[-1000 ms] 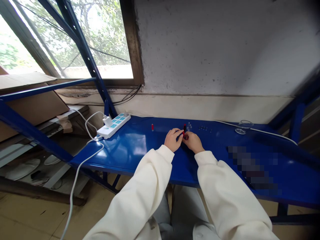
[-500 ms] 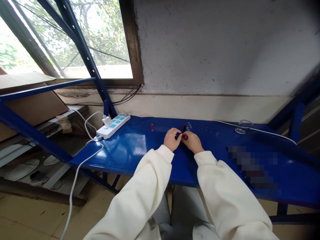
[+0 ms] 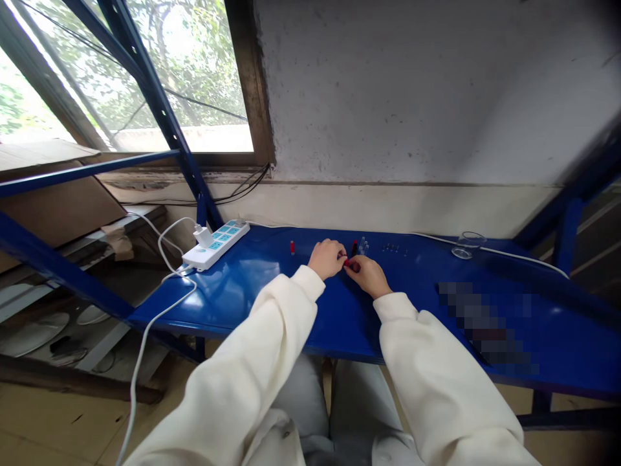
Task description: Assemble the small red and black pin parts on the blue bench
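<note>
My left hand (image 3: 326,258) and my right hand (image 3: 367,274) meet on the blue metal bench (image 3: 252,291), fingers curled together around a small red piece (image 3: 347,263) pinched between their tips. Just behind the fingers stands a dark red tube (image 3: 354,248) next to a few small clear pieces (image 3: 363,246). Another small red piece (image 3: 292,247) stands alone to the left of my left hand. A row of tiny dark parts (image 3: 392,248) lies to the right of the clear pieces.
A white power strip (image 3: 216,244) with a plugged charger and white cable sits at the bench's left rear. A clear glass dish (image 3: 466,244) stands at the right rear. Blue rack posts flank the bench; a window and grey wall lie behind.
Both hands have shifted slightly left and away from me on the bench, still pressed together on the small red piece. The view has tilted a little.
</note>
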`<act>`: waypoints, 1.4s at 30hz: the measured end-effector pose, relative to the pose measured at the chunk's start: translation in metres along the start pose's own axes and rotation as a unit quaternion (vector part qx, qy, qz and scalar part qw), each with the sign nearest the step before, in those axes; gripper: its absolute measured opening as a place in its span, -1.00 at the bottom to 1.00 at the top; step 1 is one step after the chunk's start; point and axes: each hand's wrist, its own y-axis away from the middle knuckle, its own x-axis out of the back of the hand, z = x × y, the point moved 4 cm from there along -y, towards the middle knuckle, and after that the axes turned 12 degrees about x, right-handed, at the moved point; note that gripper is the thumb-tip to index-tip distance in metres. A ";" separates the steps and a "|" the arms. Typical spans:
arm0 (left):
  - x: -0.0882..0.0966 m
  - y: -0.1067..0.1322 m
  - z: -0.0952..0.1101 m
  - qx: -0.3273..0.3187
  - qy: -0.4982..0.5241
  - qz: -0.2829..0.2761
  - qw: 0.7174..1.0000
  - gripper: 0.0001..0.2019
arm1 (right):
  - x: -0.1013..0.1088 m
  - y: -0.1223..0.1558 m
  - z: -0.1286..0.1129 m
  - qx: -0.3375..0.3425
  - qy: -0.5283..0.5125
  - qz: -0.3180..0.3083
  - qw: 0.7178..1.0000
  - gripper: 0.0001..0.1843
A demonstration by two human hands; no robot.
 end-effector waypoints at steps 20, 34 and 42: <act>0.050 -0.041 -0.106 0.091 -0.154 -0.032 0.983 -0.95 | 0.000 0.000 0.000 -0.023 -0.070 -0.013 0.997 -0.83; 0.046 -0.038 -0.112 0.124 -0.177 -0.053 0.975 -0.92 | -0.001 0.001 0.001 -0.018 -0.076 -0.004 0.997 -0.84; 0.046 -0.036 -0.112 0.132 -0.165 -0.051 0.976 -0.93 | -0.001 0.000 0.003 -0.018 -0.075 -0.006 0.997 -0.84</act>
